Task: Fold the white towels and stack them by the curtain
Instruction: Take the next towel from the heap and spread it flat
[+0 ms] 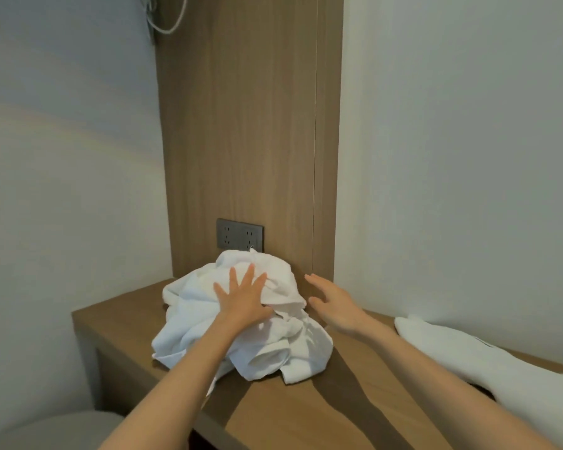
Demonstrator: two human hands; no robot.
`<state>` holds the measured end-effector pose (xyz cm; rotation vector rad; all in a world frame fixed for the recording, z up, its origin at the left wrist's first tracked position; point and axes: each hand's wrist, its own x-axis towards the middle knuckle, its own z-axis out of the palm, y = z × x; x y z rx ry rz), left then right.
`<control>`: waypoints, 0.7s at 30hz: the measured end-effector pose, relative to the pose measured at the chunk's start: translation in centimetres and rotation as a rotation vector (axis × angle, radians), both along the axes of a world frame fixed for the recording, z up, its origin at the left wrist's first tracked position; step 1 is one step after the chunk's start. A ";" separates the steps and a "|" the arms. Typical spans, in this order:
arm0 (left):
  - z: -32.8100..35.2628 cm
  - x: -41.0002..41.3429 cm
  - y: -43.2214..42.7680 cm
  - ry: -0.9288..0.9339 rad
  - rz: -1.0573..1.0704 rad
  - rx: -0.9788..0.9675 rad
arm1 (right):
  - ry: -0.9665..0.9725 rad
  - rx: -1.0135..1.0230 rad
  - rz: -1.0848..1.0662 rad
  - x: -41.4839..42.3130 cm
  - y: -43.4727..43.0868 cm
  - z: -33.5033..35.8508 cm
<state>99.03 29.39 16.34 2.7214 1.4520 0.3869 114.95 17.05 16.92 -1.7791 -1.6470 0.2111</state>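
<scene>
While heaped unfolded on the wooden desk (293, 414), against the wood panel (241, 125) just under the socket plate (239, 234): white towels (273, 349), crumpled. Pressed on top by left hand (244, 300), fingers straight and spread. Just beside the heap, right hand (335, 303), fingers relaxed, holding nothing. Further right, another white cloth (468, 358).

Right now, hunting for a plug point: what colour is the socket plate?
Dark grey socket plate, clearest in the head view.
</scene>
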 end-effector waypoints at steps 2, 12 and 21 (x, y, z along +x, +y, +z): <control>0.0 0.4 -2.1 -0.053 -0.028 0.040 | 0.014 0.051 -0.058 0.8 -1.7 0.5; 3.1 5.2 -15.2 -0.424 -0.396 0.201 | 0.049 0.301 -0.322 4.0 -15.1 2.9; 2.4 13.4 -28.3 -0.546 -0.670 -0.060 | 0.013 0.449 -0.569 7.7 -30.4 1.9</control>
